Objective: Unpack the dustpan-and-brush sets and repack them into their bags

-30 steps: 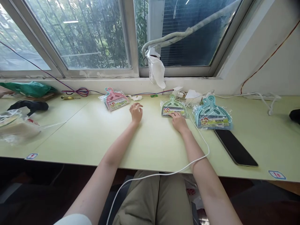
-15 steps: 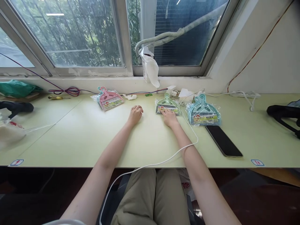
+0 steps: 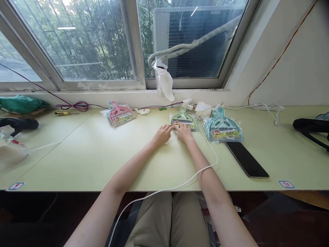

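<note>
A small green dustpan and brush set (image 3: 183,116) in clear plastic wrapping lies near the back of the table, its printed label facing me. At its near edge my right hand (image 3: 184,133) has bent fingers closed on the wrapping. My left hand (image 3: 162,135) meets it there, fingertips pinched together at the near left corner of the pack and close to the right fingers. The thumbs are mostly hidden. To the right lies a stack of blue wrapped dustpan sets (image 3: 223,125). Further left sits a pink wrapped dustpan set (image 3: 120,114), with a blue-green one partly under it.
A black phone (image 3: 246,159) lies right of my forearm. The white cable (image 3: 191,176) runs over my right forearm and off the table edge. Along the wall are coiled wires (image 3: 79,106), a screwdriver (image 3: 63,113) and a white power strip (image 3: 267,107).
My left hand has moved right, from the bare table to the near edge of the green set. My right fingers have bent at that edge. The view has tilted slightly upward.
</note>
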Motion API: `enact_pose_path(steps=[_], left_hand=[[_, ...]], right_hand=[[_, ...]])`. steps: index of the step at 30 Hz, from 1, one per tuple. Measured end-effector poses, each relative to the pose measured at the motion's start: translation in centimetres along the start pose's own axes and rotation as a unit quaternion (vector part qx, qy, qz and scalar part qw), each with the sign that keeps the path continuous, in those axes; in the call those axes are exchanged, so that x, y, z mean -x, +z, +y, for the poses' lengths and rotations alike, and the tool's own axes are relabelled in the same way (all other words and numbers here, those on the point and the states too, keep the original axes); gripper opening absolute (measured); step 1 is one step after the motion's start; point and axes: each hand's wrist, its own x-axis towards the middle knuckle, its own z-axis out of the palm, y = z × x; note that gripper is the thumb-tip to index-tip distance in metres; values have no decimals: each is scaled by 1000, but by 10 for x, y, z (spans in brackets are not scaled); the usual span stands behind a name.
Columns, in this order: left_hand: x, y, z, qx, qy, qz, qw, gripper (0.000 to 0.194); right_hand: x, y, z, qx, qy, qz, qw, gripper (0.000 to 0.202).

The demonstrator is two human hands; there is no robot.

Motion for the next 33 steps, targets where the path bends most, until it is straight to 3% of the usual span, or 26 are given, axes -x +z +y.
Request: enact_pose_path(steps=[3, 6, 15, 24, 33], left_hand=[[-18, 15, 22, 22, -48, -28, 998, 48], [-27, 25, 26, 27, -109, -44, 993, 43], [-31, 31, 26, -63, -115, -56, 990, 46], [-50, 40, 32, -81, -142, -74, 984, 49], [-59, 59, 26, -22, -138, -42, 989, 49]], right_hand=[[0, 1, -1, 1, 9, 4, 1000, 47], [0, 2, 0, -2, -1, 13, 1000, 48], [0, 7, 3, -53, 39, 33, 997, 53], [6, 0, 24, -35, 173, 46, 983, 47], [1, 6, 6, -13, 220, 40, 975, 47]])
